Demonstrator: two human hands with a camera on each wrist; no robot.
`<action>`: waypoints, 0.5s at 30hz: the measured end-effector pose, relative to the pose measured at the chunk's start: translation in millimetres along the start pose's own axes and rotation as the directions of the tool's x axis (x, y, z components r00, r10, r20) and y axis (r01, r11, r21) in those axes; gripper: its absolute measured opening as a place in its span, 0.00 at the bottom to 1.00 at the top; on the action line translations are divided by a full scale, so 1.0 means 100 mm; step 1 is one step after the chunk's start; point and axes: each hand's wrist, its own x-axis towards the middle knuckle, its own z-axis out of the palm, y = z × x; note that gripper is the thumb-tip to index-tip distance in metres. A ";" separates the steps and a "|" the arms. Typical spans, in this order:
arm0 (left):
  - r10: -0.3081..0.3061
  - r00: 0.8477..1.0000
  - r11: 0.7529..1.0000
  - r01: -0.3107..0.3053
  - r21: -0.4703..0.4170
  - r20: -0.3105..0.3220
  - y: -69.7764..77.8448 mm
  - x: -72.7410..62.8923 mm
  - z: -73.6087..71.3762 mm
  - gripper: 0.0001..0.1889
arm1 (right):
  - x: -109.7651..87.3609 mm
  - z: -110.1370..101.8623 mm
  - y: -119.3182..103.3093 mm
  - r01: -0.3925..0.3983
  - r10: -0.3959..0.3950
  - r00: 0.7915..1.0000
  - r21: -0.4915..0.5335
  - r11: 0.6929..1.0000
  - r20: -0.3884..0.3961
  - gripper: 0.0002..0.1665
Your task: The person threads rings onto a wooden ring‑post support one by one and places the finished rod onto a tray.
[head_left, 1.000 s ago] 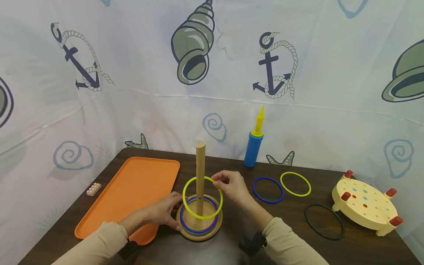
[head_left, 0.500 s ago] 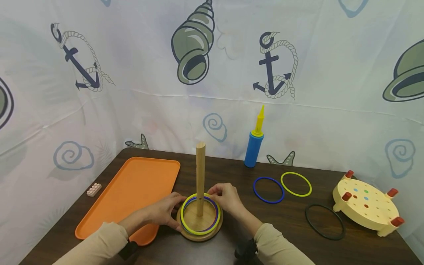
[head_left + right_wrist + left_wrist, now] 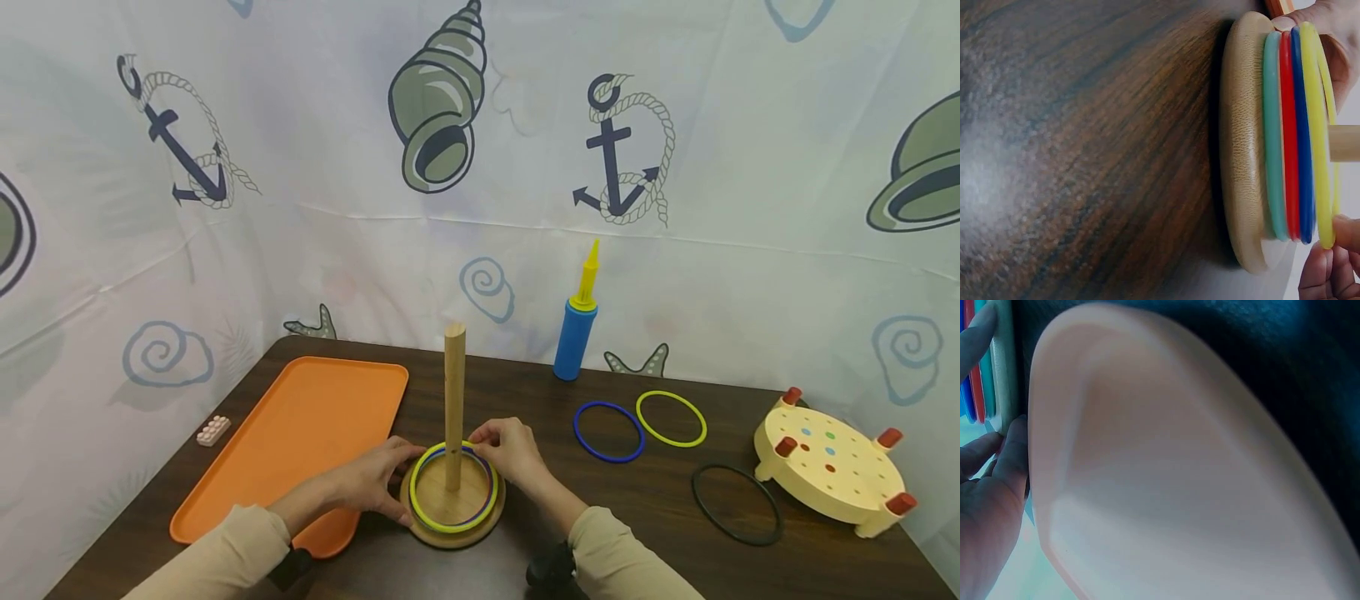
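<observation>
A wooden ring-toss stand has an upright peg (image 3: 454,383) on a round base (image 3: 450,542). Around the peg, stacked low, are a green ring (image 3: 1274,137), a red ring (image 3: 1289,137), a blue ring (image 3: 1304,137) and, topmost, a yellow ring (image 3: 1318,144). My right hand (image 3: 513,454) pinches the yellow ring at its right far side, thumb against fingertips. On the left, my left hand (image 3: 373,480) holds the base's edge, thumb at the near side and fingers at the far side. In the left wrist view, the left fingers (image 3: 1013,453) lie against the base's edge.
An orange tray (image 3: 322,417) lies left of the stand, close beside the left hand, with a pink block (image 3: 213,430) beyond it. To the right are a blue ring (image 3: 609,459), a yellow ring (image 3: 703,425), a black ring (image 3: 738,537), a pegged cream board (image 3: 825,467) and an upright pump (image 3: 574,342).
My right hand has lowered the yellow ring along the peg onto the stack, and over the last half second it barely moves. The left hand has stayed at the base.
</observation>
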 end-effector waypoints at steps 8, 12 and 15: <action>0.006 1.000 1.000 -0.006 0.023 -0.007 -0.01 -0.01 0.00 0.47 | -0.01 0.04 0.04 0.005 -0.005 1.000 0.010 1.000 -0.010 0.02; 0.007 1.000 0.999 -0.006 0.034 -0.014 -0.01 0.00 0.01 0.47 | 0.00 0.05 0.04 0.012 -0.012 1.000 0.005 1.000 -0.017 0.02; 0.006 1.000 0.999 -0.005 0.040 -0.016 -0.01 0.00 0.01 0.47 | 0.01 0.06 0.04 0.010 -0.010 1.000 0.007 1.000 -0.026 0.02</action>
